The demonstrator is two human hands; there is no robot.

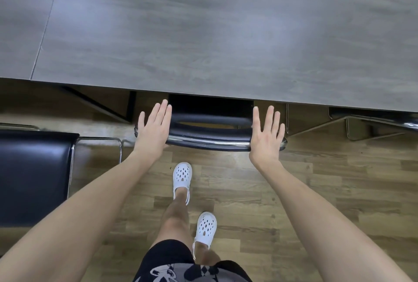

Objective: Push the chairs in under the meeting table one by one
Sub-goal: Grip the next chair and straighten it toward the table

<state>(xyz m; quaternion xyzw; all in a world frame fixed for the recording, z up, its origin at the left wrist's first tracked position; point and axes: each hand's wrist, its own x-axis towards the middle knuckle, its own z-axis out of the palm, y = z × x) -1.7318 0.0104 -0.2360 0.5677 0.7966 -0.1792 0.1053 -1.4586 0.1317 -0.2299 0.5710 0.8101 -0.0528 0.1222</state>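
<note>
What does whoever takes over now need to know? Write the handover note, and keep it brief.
Left hand: open, fingers straight, at the left end of the middle chair backrest.
Right hand: open, flat at the right end. No grip on anything.
Done: middle chair looks pushed in, its seat under the meeting table and only the backrest showing.
Left: the black chair on the left stands out from the table; push it in next. The right chair sits partly under the edge; check it.

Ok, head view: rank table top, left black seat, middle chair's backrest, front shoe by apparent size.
Largest first: table top; left black seat, nearer the camera; backrest; front shoe.
</note>
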